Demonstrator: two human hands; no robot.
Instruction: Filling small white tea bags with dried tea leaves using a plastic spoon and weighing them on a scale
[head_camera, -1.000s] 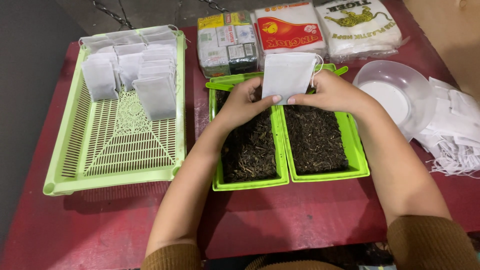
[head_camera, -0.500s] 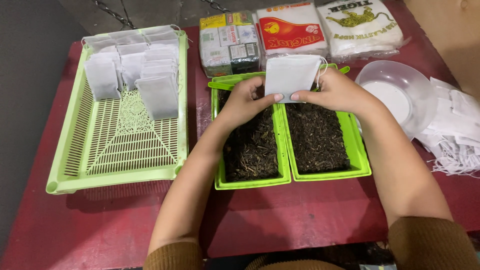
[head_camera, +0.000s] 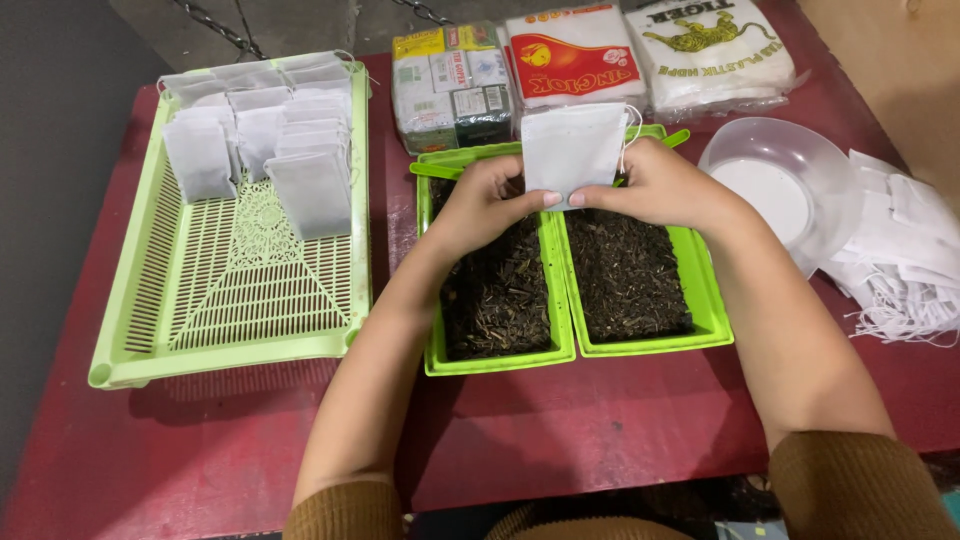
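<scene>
Both hands hold a small white drawstring bag (head_camera: 573, 148) upright over two green trays of dark loose tea. My left hand (head_camera: 488, 204) pinches the bag's lower left edge above the left tea tray (head_camera: 497, 360). My right hand (head_camera: 662, 187) pinches the lower right edge above the right tea tray (head_camera: 710, 305). The bag's thin white string hangs at its right side. A green scoop handle (head_camera: 432, 169) pokes out behind my left hand.
A large green slotted basket (head_camera: 230, 300) on the left holds rows of filled white bags (head_camera: 262, 135). Packaged goods (head_camera: 590, 60) line the back. A clear plastic bowl (head_camera: 778, 185) and a heap of flat white bags (head_camera: 905, 255) lie at the right on the red table (head_camera: 600, 420).
The white bag has shifted slightly lower and left between the hands, and both hands' fingertips have come closer together at its bottom edge.
</scene>
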